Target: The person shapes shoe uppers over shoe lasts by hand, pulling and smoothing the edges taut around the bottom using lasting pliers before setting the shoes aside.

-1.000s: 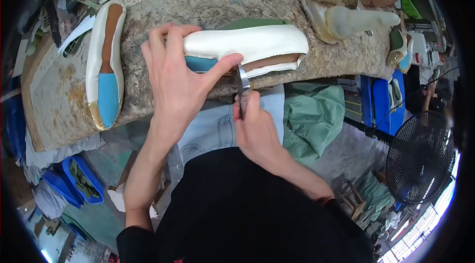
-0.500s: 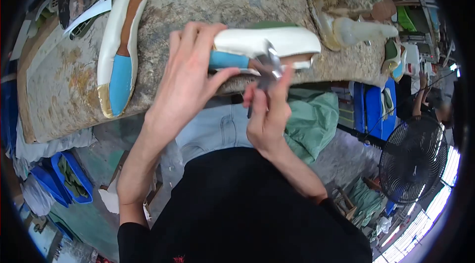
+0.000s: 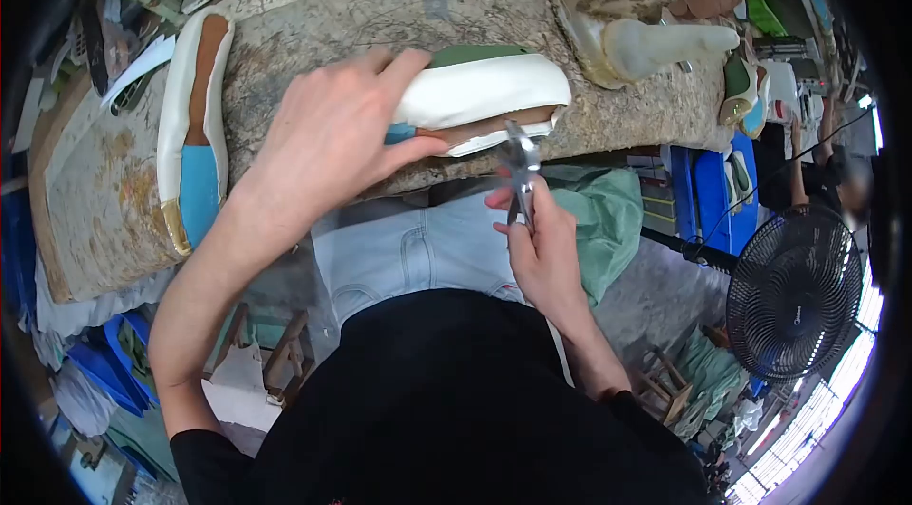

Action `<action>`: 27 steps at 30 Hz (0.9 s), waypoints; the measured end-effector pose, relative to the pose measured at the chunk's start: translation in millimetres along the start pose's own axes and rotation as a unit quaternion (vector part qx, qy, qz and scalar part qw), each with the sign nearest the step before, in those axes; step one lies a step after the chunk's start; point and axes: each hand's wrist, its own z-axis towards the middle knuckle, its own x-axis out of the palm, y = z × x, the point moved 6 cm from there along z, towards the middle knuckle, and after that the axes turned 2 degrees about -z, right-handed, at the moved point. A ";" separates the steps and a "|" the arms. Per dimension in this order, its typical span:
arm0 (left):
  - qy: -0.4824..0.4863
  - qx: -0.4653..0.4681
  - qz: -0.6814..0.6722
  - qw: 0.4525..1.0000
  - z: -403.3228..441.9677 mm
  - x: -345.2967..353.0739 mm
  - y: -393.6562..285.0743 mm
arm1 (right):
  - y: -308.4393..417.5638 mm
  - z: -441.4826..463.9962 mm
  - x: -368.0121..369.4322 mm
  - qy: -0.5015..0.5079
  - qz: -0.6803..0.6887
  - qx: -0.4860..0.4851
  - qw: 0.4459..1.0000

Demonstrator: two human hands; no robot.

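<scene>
My left hand point(image 3: 328, 130) is closed around a white shoe upper point(image 3: 484, 90), which lies on its side along the bench's near edge. A green shoe last point(image 3: 475, 56) shows along the far side of it. The shoe's brown and blue underside faces me, with the white edge hanging loose toward the right end. In my right hand point(image 3: 541, 244) is a pair of metal pliers point(image 3: 522, 158), upright, with the jaws close to that loose edge; I cannot tell whether they touch. Another white shoe point(image 3: 195, 115) with a brown and blue bottom rests to the left.
The worn bench point(image 3: 313, 16) curves across in front of me. A glue-stained fixture with a pale post point(image 3: 655, 47) stands at its right. Further right are a black fan point(image 3: 793, 296), blue bins point(image 3: 708, 187) and a person's arm point(image 3: 798, 163). Green cloth point(image 3: 608, 220) hangs below the bench edge.
The pliers have moved down and away from the shoe's middle, toward me. My left hand has slid further over the shoe, covering most of its blue part. The view has shifted slightly.
</scene>
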 end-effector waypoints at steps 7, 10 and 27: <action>0.015 0.011 -0.007 1.000 3.8 0.0 -2.3 | 11.0 16.1 1.4 0.007 0.043 0.023 0.999; 0.037 -0.021 -0.008 0.999 5.9 2.1 -0.1 | 9.9 6.2 1.5 0.012 0.047 0.042 0.998; 0.132 0.011 -0.065 0.989 52.7 13.2 -25.8 | -11.3 10.0 -25.1 -0.006 0.065 0.006 0.998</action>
